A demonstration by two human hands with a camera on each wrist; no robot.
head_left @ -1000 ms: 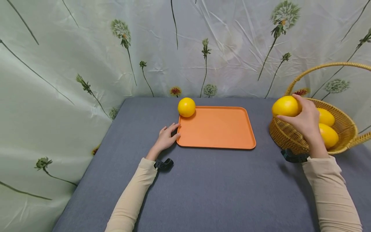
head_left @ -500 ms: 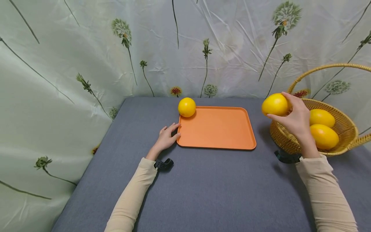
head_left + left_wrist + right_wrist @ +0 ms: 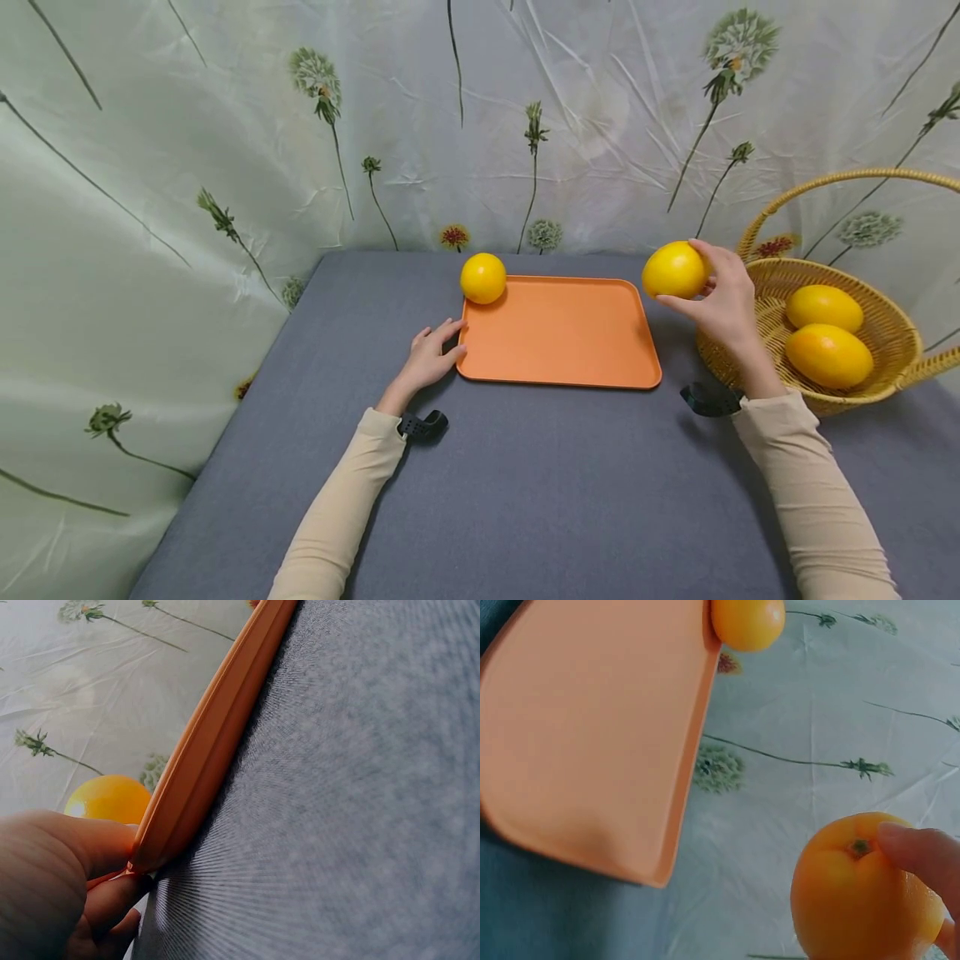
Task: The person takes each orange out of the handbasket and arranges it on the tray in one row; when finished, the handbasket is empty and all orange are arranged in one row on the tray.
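Observation:
My right hand [image 3: 723, 296] holds an orange [image 3: 676, 270] between thumb and fingers, raised in the air just off the right end of an orange-coloured tray [image 3: 558, 333]. The stem dimple of this orange [image 3: 866, 892] shows in the right wrist view, with a fingertip beside it. My left hand [image 3: 429, 358] lies at the tray's left edge, its thumb and fingertips touching the rim. Another round yellow-orange fruit [image 3: 483, 278] sits at the tray's back left corner. In the left wrist view the thumb and fingers meet the corner of the tray [image 3: 191, 780].
A woven basket [image 3: 900, 342] with a tall arched handle stands at the right, holding two yellow-orange fruits [image 3: 828, 356]. A grey cloth [image 3: 570, 492] covers the table. Flower-printed sheeting [image 3: 412, 125] hangs along the back and left sides.
My right hand has carried the orange leftward from over the basket toward the tray's right end, revealing more of the two fruits in the basket. The left hand and tray have stayed put.

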